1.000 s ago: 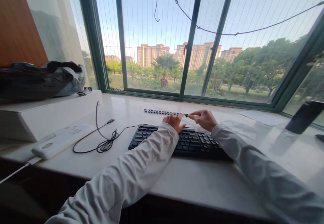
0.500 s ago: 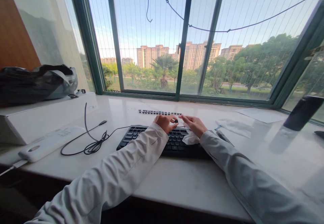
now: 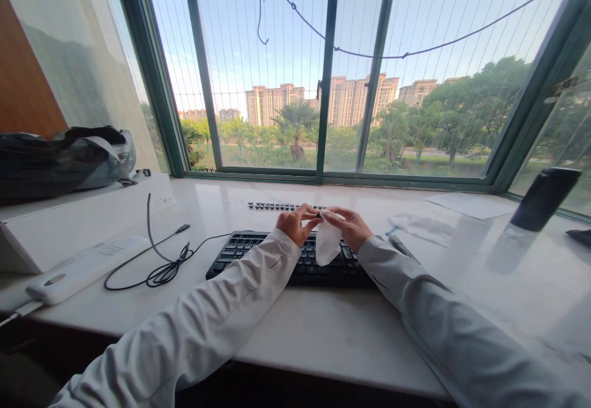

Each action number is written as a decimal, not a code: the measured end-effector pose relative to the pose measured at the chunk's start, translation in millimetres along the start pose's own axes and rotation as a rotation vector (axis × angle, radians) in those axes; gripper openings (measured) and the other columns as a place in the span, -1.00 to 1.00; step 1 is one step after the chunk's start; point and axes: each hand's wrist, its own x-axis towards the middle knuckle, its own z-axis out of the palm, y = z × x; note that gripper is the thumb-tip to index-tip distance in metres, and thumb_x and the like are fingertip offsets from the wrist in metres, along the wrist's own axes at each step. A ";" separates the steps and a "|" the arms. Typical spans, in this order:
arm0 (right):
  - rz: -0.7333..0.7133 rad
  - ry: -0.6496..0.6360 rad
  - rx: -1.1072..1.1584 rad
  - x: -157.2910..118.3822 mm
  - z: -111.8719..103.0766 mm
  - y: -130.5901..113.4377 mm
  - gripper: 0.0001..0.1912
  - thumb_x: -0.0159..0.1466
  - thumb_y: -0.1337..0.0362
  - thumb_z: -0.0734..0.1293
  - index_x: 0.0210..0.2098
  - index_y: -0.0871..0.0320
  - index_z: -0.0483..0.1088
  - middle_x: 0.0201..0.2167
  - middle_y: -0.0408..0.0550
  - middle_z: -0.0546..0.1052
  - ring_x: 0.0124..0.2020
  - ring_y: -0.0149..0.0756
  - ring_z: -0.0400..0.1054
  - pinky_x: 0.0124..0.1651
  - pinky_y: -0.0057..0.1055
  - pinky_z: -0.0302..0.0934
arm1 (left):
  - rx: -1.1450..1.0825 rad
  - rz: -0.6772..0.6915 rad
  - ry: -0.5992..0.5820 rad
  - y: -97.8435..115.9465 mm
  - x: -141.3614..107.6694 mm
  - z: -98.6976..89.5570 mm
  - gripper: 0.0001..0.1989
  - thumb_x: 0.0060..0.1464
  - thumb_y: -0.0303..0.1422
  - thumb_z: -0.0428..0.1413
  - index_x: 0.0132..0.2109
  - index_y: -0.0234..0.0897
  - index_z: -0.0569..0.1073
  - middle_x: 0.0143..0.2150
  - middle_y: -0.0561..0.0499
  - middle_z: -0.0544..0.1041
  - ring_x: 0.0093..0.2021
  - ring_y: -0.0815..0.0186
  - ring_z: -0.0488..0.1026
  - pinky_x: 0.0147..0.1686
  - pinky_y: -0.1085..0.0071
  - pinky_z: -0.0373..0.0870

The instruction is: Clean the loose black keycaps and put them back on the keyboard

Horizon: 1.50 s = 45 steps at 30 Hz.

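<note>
My left hand (image 3: 292, 224) pinches a small black keycap (image 3: 319, 215) between thumb and fingers, above the far edge of a black keyboard (image 3: 237, 248). Closed on a white tissue (image 3: 329, 245), my right hand (image 3: 349, 228) meets it from the right. The tissue touches or nearly touches the keycap and hangs down over the keys. Behind my hands, loose keycaps (image 3: 268, 206) lie in a row on the white sill. My hands and the tissue hide the middle of the keyboard.
At left are a coiled black cable (image 3: 170, 271), a white power strip (image 3: 87, 266) and a white box (image 3: 92, 211) bearing a dark bag (image 3: 69, 159). To the right lie a clear plastic bag (image 3: 422, 229), a paper sheet (image 3: 468, 205) and a black cylinder (image 3: 546, 199).
My right hand has brought the tissue up off the keyboard and against the keycap in my left hand. The two hands are now together. The view has shifted slightly.
</note>
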 end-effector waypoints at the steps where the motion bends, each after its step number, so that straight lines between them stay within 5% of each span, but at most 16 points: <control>1: -0.010 -0.012 -0.021 -0.6 0.2 -0.6 -0.61 -0.05 0.04 0.45 -0.32 0.18 0.49 -0.41 -0.08 0.53 -0.41 -0.31 0.37 -0.35 -0.42 0.19 | 0.007 -0.003 -0.004 -0.4 0.0 0.2 -0.82 0.01 -0.23 0.17 -0.30 -0.24 0.41 -0.31 0.07 0.61 -0.40 0.38 0.55 -0.38 0.54 0.42; 6: -0.018 -0.061 -0.066 -1.1 0.3 -3.2 -0.56 0.02 -0.02 0.39 -0.26 0.20 0.51 -0.35 -0.01 0.54 -0.37 -0.28 0.37 -0.38 -0.43 0.19 | 0.007 -0.053 0.002 -0.2 -0.9 0.9 -0.82 0.03 -0.22 0.16 -0.30 -0.23 0.42 -0.30 0.06 0.61 -0.37 0.37 0.56 -0.36 0.52 0.43; 15: 0.076 0.065 0.064 2.2 -0.7 3.3 -0.55 -0.20 0.11 0.53 -0.37 0.15 0.39 -0.45 -0.15 0.49 -0.54 -0.43 0.30 -0.51 -0.49 0.10 | -0.019 -0.049 -0.022 -0.2 -3.9 3.0 -0.88 0.05 -0.28 0.15 -0.29 -0.21 0.43 -0.30 0.10 0.61 -0.32 0.38 0.56 -0.34 0.54 0.42; 25: 0.095 -0.059 -0.137 -1.8 -4.7 -6.0 -0.57 -0.08 -0.02 0.44 -0.39 0.21 0.44 -0.65 -0.19 0.38 -0.66 -0.49 0.14 -0.59 -0.50 -0.07 | -0.093 -0.107 -0.029 -0.5 -1.3 0.1 -0.83 0.04 -0.24 0.15 -0.28 -0.24 0.49 -0.32 0.07 0.61 -0.30 0.36 0.55 -0.37 0.54 0.40; 37: -0.004 0.092 -0.077 4.9 -4.8 6.2 -0.54 -0.13 0.01 0.48 -0.36 0.19 0.40 -0.45 -0.08 0.49 -0.50 -0.41 0.28 -0.47 -0.48 0.10 | -0.160 -0.127 -0.028 2.3 -1.6 6.0 -0.87 -0.04 -0.28 0.21 -0.33 -0.23 0.50 -0.34 0.07 0.61 -0.34 0.36 0.56 -0.35 0.52 0.46; 45: 0.051 -0.027 -0.025 2.3 -5.7 0.2 -0.58 -0.16 0.08 0.51 -0.40 0.18 0.39 -0.49 -0.13 0.49 -0.57 -0.45 0.25 -0.50 -0.49 0.05 | -0.256 -0.145 0.008 0.7 -1.1 8.1 -0.88 -0.06 -0.34 0.22 -0.32 -0.26 0.49 -0.33 0.04 0.61 -0.30 0.32 0.56 -0.33 0.48 0.50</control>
